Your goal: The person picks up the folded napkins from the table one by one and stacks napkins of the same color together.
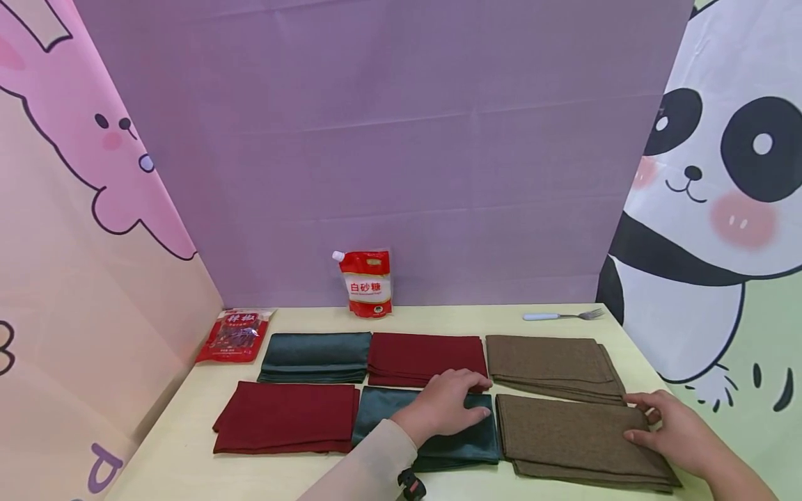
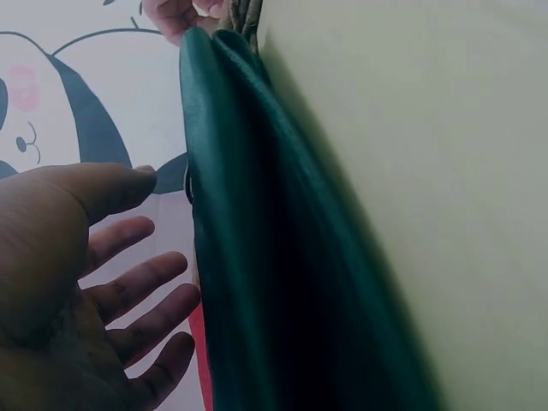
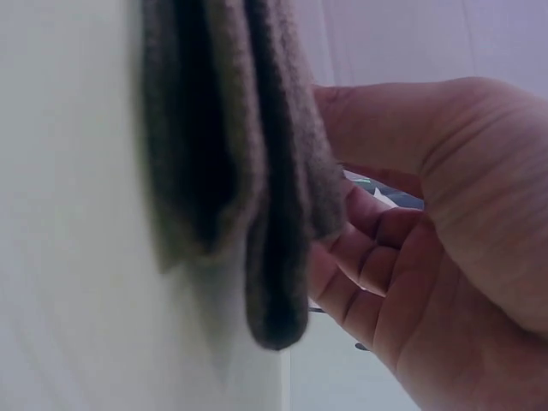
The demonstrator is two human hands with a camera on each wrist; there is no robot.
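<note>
Six folded cloths lie in two rows. My left hand (image 1: 446,405) reaches over the front middle teal cloth (image 1: 457,445), its fingers spread and relaxed near the back middle dark red cloth (image 1: 426,351). In the left wrist view the left hand (image 2: 103,274) shows an empty palm beside the teal folds (image 2: 248,214). At the right end of the front brown cloth (image 1: 570,435) is my right hand (image 1: 673,428), thumb over its top, fingers loosely bent. The right wrist view has the right thumb (image 3: 385,124) against the brown folds (image 3: 278,171).
Another brown cloth (image 1: 551,362) lies behind, and teal (image 1: 316,351) and dark red (image 1: 291,417) cloths lie left. Along the back are a red chilli packet (image 1: 234,337), a standing red-and-white sugar pouch (image 1: 367,285) and a fork (image 1: 560,316). A purple sheet (image 1: 401,153) hangs behind the table.
</note>
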